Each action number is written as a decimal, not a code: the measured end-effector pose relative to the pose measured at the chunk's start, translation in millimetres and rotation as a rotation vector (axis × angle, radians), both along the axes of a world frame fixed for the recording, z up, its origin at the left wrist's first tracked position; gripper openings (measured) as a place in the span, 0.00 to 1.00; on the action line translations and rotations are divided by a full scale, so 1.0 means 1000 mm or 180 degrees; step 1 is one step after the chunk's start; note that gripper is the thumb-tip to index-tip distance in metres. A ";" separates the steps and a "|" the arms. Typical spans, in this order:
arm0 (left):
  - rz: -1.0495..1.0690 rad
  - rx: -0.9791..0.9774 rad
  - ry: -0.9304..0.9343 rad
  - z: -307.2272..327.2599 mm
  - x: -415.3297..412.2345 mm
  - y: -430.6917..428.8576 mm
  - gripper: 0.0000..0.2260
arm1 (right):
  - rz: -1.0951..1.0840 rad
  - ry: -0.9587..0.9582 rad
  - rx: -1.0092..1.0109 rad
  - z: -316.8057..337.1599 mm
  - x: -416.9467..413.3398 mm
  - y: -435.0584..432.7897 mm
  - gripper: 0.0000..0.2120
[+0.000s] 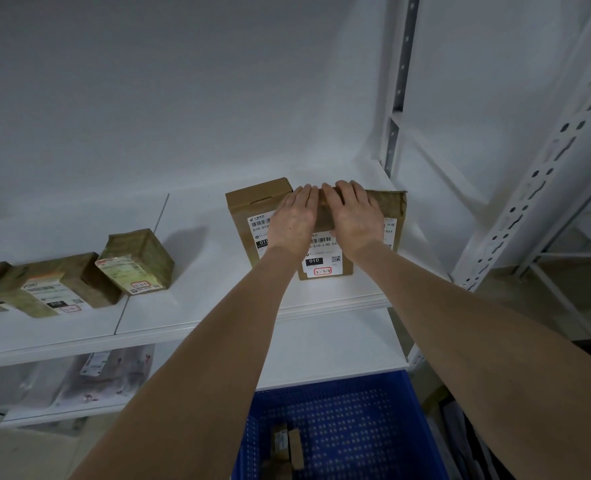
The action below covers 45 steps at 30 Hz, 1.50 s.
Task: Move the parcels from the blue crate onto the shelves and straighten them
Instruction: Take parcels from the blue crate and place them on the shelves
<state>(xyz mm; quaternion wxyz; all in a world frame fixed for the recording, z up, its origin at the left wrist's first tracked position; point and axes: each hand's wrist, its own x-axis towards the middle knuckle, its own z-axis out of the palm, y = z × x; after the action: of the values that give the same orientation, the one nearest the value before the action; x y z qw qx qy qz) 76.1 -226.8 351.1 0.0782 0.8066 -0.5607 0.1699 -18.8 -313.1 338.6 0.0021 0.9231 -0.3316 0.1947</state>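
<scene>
Left hand [296, 220] and right hand [353, 216], fingers straight, press flat on top of the upright middle parcel [323, 268] on the white shelf [218, 299]; blue crate [339, 420] below.

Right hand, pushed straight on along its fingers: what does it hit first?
Likely the white wall behind the shelf. The right hand lies on the parcels, fingers pointing back; past them only bare shelf shows. Depth is unclear.

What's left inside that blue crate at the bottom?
The blue crate holds a few small brown parcels by its left wall; its near end lies out of frame. What lies under them is covered.
</scene>
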 end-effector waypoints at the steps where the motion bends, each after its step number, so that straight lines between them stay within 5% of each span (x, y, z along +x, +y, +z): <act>1: -0.0003 0.0024 0.0009 0.001 0.000 0.000 0.32 | -0.0009 0.0032 0.0028 0.001 0.000 0.000 0.35; 17: 0.0439 0.0215 0.0296 0.015 -0.022 0.038 0.38 | -0.0057 0.0419 0.0150 0.025 -0.023 0.030 0.44; 26: 0.0815 0.0098 0.0356 0.002 -0.055 0.087 0.30 | 0.0450 0.0100 -0.0193 0.011 -0.056 0.072 0.31; 38: 0.1095 0.1163 0.1127 -0.126 -0.076 0.189 0.24 | 0.1238 0.0853 0.0501 -0.129 -0.080 0.163 0.26; 45: 0.1355 0.2087 0.1941 -0.255 -0.066 0.233 0.25 | 0.0642 0.1435 0.1553 -0.267 -0.075 0.212 0.30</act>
<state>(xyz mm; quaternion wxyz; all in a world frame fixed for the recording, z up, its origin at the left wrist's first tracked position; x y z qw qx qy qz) 9.9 5.7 96.6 -0.0556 0.8984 -0.3590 -0.2470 -93.4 -101.2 71.1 -0.1648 0.9443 -0.2666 -0.1000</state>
